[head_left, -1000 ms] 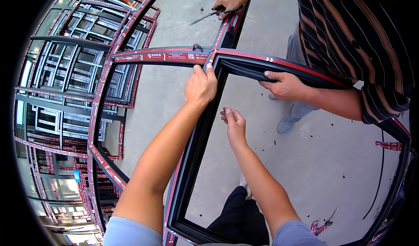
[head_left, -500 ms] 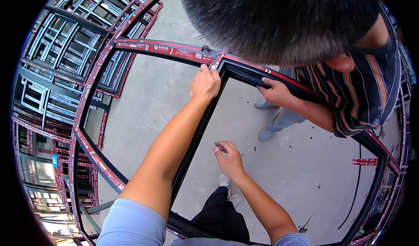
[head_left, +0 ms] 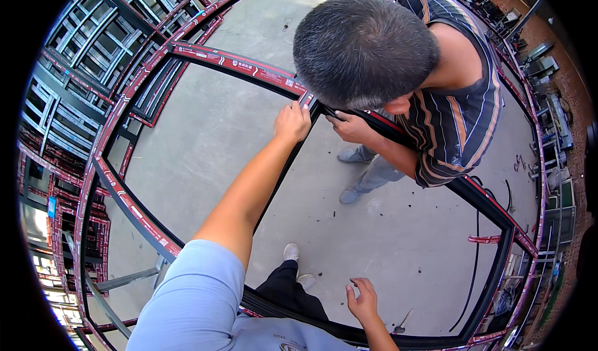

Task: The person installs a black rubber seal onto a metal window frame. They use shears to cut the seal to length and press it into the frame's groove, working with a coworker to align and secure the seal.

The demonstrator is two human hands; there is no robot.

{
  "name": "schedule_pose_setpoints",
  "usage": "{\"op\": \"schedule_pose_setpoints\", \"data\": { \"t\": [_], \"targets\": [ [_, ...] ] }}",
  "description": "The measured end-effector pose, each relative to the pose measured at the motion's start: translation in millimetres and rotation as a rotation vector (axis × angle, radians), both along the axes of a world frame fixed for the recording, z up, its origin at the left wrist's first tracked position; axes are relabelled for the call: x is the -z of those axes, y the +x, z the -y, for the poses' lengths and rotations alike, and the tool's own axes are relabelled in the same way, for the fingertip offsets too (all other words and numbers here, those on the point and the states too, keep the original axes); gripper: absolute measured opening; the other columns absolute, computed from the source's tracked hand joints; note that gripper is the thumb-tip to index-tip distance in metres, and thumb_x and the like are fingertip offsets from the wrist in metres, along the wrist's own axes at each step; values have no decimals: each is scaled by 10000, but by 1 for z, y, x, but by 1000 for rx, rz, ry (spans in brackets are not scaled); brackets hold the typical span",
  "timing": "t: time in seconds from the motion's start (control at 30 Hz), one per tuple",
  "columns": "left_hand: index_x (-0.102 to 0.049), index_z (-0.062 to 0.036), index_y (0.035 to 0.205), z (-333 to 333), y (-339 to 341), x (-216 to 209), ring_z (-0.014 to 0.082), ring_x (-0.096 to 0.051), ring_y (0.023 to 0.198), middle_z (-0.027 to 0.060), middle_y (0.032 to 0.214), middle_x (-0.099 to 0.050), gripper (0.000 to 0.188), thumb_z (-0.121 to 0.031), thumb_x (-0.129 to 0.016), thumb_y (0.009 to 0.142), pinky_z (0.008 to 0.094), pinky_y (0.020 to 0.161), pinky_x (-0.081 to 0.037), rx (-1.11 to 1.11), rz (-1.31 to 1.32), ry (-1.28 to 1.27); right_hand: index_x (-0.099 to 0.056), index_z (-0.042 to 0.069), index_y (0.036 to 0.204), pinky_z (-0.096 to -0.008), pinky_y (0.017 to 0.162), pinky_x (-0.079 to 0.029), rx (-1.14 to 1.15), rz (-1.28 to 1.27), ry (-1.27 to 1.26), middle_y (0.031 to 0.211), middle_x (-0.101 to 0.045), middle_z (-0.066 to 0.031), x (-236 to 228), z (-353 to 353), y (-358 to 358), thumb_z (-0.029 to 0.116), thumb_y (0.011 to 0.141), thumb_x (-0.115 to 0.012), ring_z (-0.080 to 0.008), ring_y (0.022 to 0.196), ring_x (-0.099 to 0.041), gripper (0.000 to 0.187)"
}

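My left hand [head_left: 292, 122] is closed around a bar of a large window frame [head_left: 249, 69], beside the joint where several bars meet. The frame is dark metal, partly covered in red protective film. My left arm stretches forward across it. Over the floor near my body hangs my right hand [head_left: 362, 299], fingers apart and slightly curled, holding nothing. Close to my left hand, a co-worker's hand [head_left: 354, 128] touches the black edge of the right-hand opening. Part of the joint is hidden behind my fingers and the co-worker's head.
The co-worker [head_left: 461, 95], in a striped shirt, leans over the frame's far side. At left stand stacked metal frames [head_left: 81, 33]. Grey concrete floor [head_left: 187, 133] shows through the openings, with small scraps and a dark cable [head_left: 476, 270] at right. Machinery [head_left: 542, 67] lines the far right.
My right hand has drawn back toward my body. The co-worker's head shows farther off, and the whole view has shifted. My left hand stays at the joint.
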State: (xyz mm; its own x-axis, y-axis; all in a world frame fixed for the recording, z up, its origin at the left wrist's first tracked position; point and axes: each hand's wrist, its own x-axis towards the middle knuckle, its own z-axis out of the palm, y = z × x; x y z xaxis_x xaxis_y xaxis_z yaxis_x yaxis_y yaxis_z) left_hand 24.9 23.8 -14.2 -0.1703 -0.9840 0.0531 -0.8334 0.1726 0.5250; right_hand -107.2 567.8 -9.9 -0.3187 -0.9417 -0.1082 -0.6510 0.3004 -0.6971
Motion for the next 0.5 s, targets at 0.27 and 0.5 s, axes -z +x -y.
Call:
{"op": "schedule_pose_setpoints", "data": {
  "t": [0.27, 0.5],
  "targets": [
    [-512, 15, 1356, -115, 80, -9, 468, -612, 1166, 304, 1216, -623, 527, -422, -472, 1064, 547, 1006, -502, 35, 59, 27, -699, -20, 1098, -477, 948, -501, 198, -344, 82, 1127, -662, -197, -19, -177, -32, 108, 883, -728, -400, 1091, -614, 251],
    [-498, -52, 1405, -206, 147, -22, 449, -624, 1162, 267, 1226, -619, 529, -451, -483, 1058, 548, 979, -524, -48, 72, 114, -710, -10, 1026, -495, 960, -475, 281, -429, -4, 1092, -673, -188, -21, -242, -35, 121, 931, -666, -397, 1058, -619, 168]
  ]
}}
